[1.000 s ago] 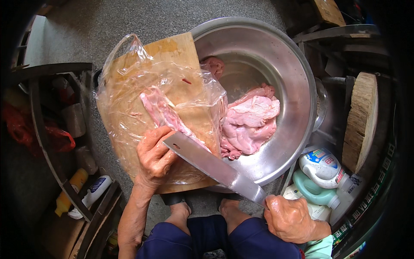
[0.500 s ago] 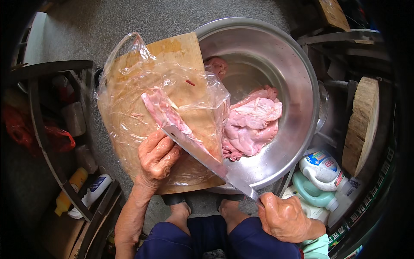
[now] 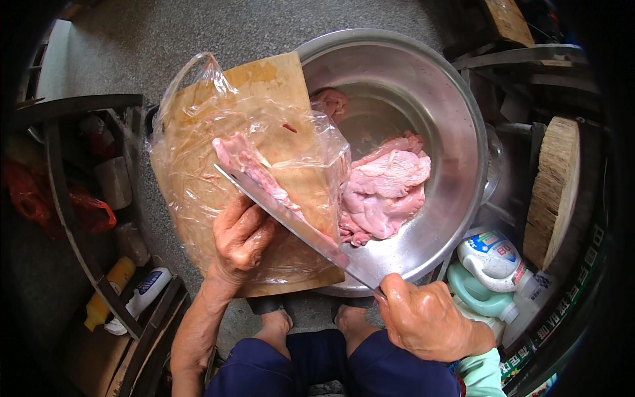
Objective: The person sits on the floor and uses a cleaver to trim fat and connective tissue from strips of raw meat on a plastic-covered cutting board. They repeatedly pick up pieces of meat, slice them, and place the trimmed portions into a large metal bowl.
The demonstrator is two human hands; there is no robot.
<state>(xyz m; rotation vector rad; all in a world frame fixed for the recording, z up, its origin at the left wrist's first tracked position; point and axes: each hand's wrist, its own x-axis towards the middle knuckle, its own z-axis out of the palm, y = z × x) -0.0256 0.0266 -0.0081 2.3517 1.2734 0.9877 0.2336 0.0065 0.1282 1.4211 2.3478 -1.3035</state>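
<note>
A long strip of raw pink meat (image 3: 248,165) lies slantwise on a wooden cutting board (image 3: 271,73) covered with a clear plastic bag (image 3: 185,132). My left hand (image 3: 241,241) is closed at the strip's near side, its fingertips hidden behind the blade. Gripped by its handle end in my right hand (image 3: 433,321), a knife (image 3: 304,238) runs along the meat's near edge, tip toward the upper left. More raw meat (image 3: 390,188) sits beside the board in a large steel basin (image 3: 436,245). A smaller piece (image 3: 331,102) shows farther back there.
The board overlaps the basin's left side. Dark-framed racks stand on both sides, the left with a yellow bottle (image 3: 119,274) and a white bottle (image 3: 149,291). White (image 3: 489,261) and green jugs (image 3: 473,291) lie at right, below a thick wooden slab (image 3: 552,192). My knees are close below.
My right hand has pushed the knife up and to the left, so its tip now reaches farther along the meat strip. My left hand has barely moved.
</note>
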